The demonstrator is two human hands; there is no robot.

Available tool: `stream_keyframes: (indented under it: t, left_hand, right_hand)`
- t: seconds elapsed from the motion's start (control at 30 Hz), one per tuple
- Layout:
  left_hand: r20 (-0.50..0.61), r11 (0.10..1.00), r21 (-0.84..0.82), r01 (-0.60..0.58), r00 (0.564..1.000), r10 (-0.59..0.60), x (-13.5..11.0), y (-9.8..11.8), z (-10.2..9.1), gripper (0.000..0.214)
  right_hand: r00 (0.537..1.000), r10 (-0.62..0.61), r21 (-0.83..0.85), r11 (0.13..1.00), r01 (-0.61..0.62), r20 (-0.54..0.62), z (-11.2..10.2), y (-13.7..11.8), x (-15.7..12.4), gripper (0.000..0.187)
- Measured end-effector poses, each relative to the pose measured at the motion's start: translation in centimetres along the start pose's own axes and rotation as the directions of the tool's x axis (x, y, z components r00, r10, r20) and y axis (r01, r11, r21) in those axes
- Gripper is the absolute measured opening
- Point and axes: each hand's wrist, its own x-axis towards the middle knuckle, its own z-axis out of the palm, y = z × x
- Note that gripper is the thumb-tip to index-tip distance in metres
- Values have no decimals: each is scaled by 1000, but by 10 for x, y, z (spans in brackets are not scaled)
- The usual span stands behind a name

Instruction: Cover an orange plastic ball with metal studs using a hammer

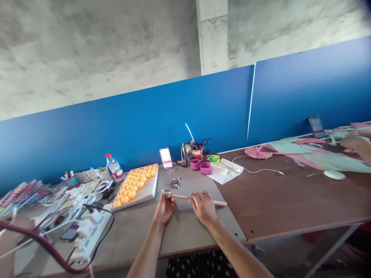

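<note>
A pale wooden stick [220,203] lies level across both hands, just above the grey part of the table. My left hand [165,209] is closed around its left end, where a small shiny silver piece [167,194] shows; its exact kind is too small to make out. My right hand [203,207] grips the stick from above near its middle, and the bare right end sticks out past it. Beyond my left hand sits a pile of small shiny metal pieces [175,182]. To the left, a shallow white tray [150,190] holds several orange balls [133,188].
A water bottle [114,166], a white power strip [94,227] and tangled cables fill the left. Pink rolls [205,167] and white paper [220,174] lie beyond my right hand. At far right, another person's arm [358,146] is near pink and green paper [324,157].
</note>
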Motion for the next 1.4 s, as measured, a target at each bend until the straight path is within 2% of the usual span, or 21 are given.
stream_keyframes:
  t: [0.17, 0.27, 0.37, 0.47, 0.57, 0.73, 0.87, 1.13, 1.27, 1.4]
  left_hand:
    - [-43, 1000, 15, 3, 999, -2, 1, -2, 2, 34]
    - [-68, 999, 14, 28, 997, -27, 2, -3, 2, 33]
    - [-38, 1000, 7, 30, 999, -30, 2, -3, 1, 32]
    - [-16, 1000, 23, 13, 1000, -12, 2, -3, 1, 34]
    - [-40, 1000, 25, 2, 999, -1, 1, -2, 1, 36]
    - [-34, 1000, 15, -5, 999, 6, 0, -1, 0, 32]
    - [-24, 999, 16, -32, 999, 33, -1, 0, 1, 34]
    - [-74, 1000, 28, -9, 997, 11, -2, 0, 6, 35]
    - [-58, 1000, 21, 23, 998, -22, -1, -1, 7, 32]
    - [-27, 999, 33, 14, 1000, -13, -1, -1, 7, 36]
  right_hand:
    - [996, 35, 24, 999, -33, -87, -3, -2, 0, 19]
    - [998, 37, -7, 999, -38, -54, -2, -2, 1, 20]
    - [999, 33, -22, 999, -33, -9, -1, -2, 1, 21]
    - [998, 36, -3, 999, -36, -43, -1, -2, 1, 21]
    - [996, 32, 24, 999, -30, -89, -2, -2, 0, 22]
    - [999, 17, 56, 998, -14, -46, -3, -5, 3, 25]
    - [997, 19, 94, 996, -11, -79, -5, -7, 5, 25]
    - [998, 23, 68, 997, -20, -51, 1, -7, 4, 26]
    - [998, 56, 20, 998, -55, -29, -3, -6, 3, 27]
    - [995, 73, 32, 997, -70, -72, -5, -4, 3, 24]
